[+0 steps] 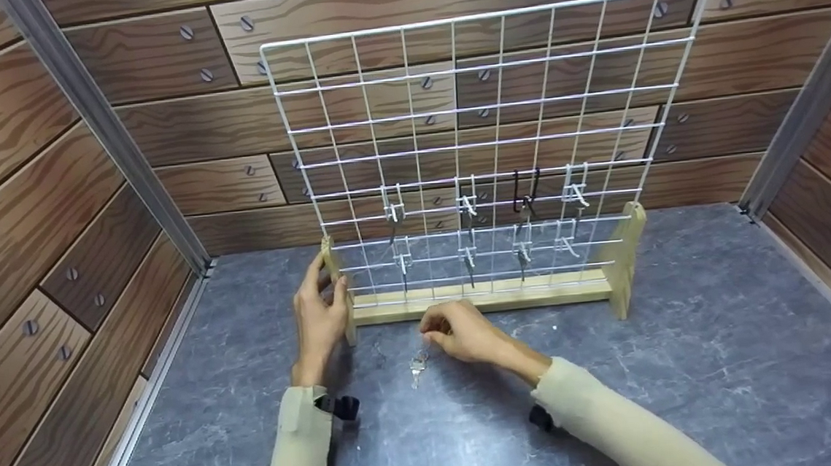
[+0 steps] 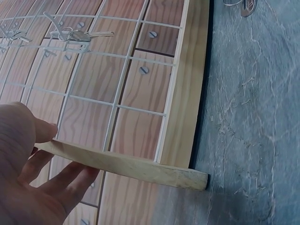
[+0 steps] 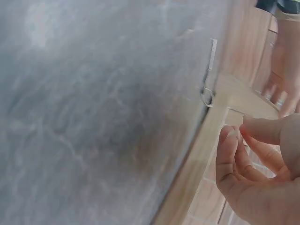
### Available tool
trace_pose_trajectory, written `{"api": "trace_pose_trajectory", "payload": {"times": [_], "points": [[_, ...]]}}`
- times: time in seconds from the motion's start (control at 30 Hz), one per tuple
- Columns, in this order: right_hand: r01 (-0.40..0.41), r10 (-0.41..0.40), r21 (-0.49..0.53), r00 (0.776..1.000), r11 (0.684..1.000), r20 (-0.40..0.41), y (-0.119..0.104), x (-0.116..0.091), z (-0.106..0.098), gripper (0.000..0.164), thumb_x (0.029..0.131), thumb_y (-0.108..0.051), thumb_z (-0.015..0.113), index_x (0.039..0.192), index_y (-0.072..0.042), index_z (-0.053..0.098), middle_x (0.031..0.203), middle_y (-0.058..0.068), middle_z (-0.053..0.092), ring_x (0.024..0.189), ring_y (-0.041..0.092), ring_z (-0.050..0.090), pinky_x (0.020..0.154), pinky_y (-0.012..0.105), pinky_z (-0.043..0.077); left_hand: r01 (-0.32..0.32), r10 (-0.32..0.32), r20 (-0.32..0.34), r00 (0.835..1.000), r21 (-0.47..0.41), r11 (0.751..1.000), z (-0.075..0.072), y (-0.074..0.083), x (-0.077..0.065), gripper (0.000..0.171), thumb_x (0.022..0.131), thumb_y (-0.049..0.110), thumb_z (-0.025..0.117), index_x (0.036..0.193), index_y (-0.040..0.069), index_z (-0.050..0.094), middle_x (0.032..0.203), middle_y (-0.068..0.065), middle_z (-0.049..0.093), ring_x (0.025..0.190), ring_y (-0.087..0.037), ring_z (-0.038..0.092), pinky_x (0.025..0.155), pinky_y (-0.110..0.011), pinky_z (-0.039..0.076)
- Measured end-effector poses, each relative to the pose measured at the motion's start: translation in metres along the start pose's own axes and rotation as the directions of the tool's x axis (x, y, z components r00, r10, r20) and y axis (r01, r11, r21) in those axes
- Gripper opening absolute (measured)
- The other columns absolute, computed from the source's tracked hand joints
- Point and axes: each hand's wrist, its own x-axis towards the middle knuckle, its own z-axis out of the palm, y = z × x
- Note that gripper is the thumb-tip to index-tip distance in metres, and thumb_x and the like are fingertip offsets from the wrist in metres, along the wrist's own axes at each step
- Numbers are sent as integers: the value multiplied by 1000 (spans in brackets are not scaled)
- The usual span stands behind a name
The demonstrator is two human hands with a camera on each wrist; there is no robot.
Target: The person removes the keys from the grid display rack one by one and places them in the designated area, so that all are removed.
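Note:
My left hand [image 1: 319, 313] grips the left wooden upright [image 2: 126, 166] of the stand, with the thumb and fingers on opposite sides of it. The stand carries a white wire grid panel [image 1: 430, 75]. My right hand [image 1: 470, 331] is in front of the wooden base bar [image 1: 479, 302], fingers bent and thumb close to the fingertips; nothing shows between them. A small silver key [image 1: 416, 370] on a key ring [image 3: 207, 97] is just in front of these fingertips, apart from them. In the left wrist view the key [image 2: 248, 7] is cut off by the top edge.
Two rows of hooks hang on the grid; most are white, and one is a black hook [image 1: 516, 189]. Keys hang from several of them, one a silver key [image 2: 80, 35]. Wood-print walls [image 1: 145, 135] surround the grey marbled table [image 1: 709, 358]. The right upright [image 1: 626, 262] stands at the far end.

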Motion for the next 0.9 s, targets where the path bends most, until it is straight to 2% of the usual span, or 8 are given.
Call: {"api": "trace_pose_trajectory", "payload": {"times": [0.2, 0.43, 0.53, 0.73, 0.9], "points": [[-17, 19, 37, 998, 999, -54, -5, -8, -19, 6, 95, 0, 74, 100, 0, 77, 93, 10, 78, 83, 19, 71, 77, 26, 63, 8, -8, 5, 1000, 5, 1000, 0, 0, 0, 55, 98, -5, 70, 151, -5, 54, 134, -32, 68, 112, -45, 74, 90, -52, 66], [-45, 54, 77, 992, 996, -117, -14, -26, -43, 9, 96, -4, 76, 105, -3, 77, 97, 9, 78, 84, 17, 71, 78, 25, 64, 38, -38, 33, 999, -5, 999, 0, -1, -2, 55, 101, -2, 68, 153, 0, 53, 147, -28, 61, 118, -45, 71, 93, -50, 66], [-57, 72, 103, 986, 993, -150, -18, -34, -53, 11, 96, -5, 76, 107, -4, 77, 98, 9, 79, 85, 18, 72, 78, 25, 64, 33, -33, 30, 999, 6, 999, 0, 0, -3, 54, 101, -3, 68, 153, 0, 54, 148, -28, 60, 119, -45, 71, 93, -51, 65], [-37, 72, 147, 967, 988, -243, -22, -44, -71, 13, 96, -4, 77, 109, -3, 78, 101, 12, 80, 85, 31, 75, 76, 26, 65, 14, -14, 22, 1000, 2, 1000, 0, -1, -2, 54, 100, -4, 69, 152, -2, 54, 143, -30, 63, 115, -45, 72, 93, -55, 65], [-46, 85, 137, 952, 990, -294, -19, -47, -86, 13, 97, -5, 76, 110, -2, 78, 102, 11, 80, 85, 23, 74, 77, 26, 65, 24, -24, 16, 1000, -5, 1000, 0, -3, -1, 54, 100, -4, 69, 151, -2, 55, 142, -30, 64, 116, -46, 72, 93, -55, 65]]}}
